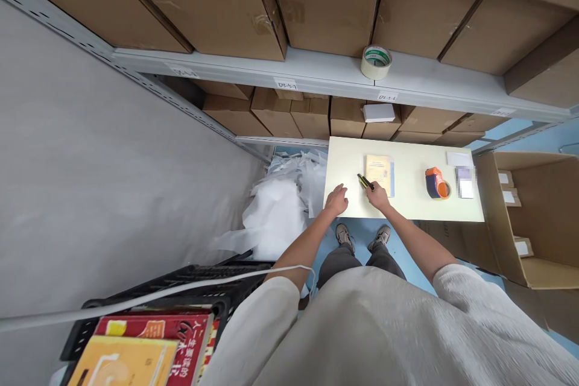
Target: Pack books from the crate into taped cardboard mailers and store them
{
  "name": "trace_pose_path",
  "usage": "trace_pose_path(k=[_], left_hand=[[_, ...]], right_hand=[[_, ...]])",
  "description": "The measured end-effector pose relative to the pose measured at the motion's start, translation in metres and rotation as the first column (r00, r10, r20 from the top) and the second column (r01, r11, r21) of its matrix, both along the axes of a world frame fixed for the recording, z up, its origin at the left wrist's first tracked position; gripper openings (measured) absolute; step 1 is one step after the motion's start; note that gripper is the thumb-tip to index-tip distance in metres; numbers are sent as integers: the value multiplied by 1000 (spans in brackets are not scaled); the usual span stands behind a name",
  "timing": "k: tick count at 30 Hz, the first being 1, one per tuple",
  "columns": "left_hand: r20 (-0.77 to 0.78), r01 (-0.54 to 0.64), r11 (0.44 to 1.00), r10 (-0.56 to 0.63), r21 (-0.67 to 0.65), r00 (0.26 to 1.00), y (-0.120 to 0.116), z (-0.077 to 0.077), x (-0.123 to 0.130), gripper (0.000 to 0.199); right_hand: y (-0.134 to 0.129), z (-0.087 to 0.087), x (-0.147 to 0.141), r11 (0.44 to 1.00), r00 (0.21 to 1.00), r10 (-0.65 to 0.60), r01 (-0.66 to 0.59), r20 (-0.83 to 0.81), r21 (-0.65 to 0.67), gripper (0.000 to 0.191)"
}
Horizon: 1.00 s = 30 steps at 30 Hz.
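My right hand (377, 195) is closed around a black and yellow utility knife (362, 179), which points away to the upper left. Just beyond the knife, a yellow book (379, 170) lies on the pale table (407, 208), on top of something with a blue edge. My left hand (337, 199) rests at the table's left end with fingers apart and nothing in it. Farther right on the tabletop is an orange and dark tape dispenser (436, 184) with a roll of tape beside it.
Shelves ahead hold brown cartons (330, 0), with a tape roll (376, 62) on the ledge. White packing material (275, 217) is heaped left of the table. An open carton (538, 217) stands right. Books (136, 356) fill a black crate (181, 289) at lower left.
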<state>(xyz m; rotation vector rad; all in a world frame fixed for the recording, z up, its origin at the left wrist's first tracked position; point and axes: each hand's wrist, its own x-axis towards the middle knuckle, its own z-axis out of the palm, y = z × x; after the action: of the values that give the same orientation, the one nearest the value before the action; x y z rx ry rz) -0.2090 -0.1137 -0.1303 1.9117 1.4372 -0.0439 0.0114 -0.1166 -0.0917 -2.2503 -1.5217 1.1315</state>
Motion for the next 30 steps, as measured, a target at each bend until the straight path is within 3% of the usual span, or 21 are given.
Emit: trace_pose_path(k=[8,16,23,30], left_hand=[[1,-24,999,24,-22,1000,-12,0,-1,58],[-14,-46,998,45,-34,999,-18,4,1,58],[-82,17,998,-23,-65,996,-15,17,1,48],[-128,23,993,-37,-115,991,-7,32,9,47]], right_hand=[[-46,7,1,998,997,15,-19,-74,-54,26],[-60,19,4,997,999,-23,19,-46,-71,21],[-52,45,17,980,914,-183,200,-361,10,35],[-40,67,28,964,801,-173,258,-574,70,47]])
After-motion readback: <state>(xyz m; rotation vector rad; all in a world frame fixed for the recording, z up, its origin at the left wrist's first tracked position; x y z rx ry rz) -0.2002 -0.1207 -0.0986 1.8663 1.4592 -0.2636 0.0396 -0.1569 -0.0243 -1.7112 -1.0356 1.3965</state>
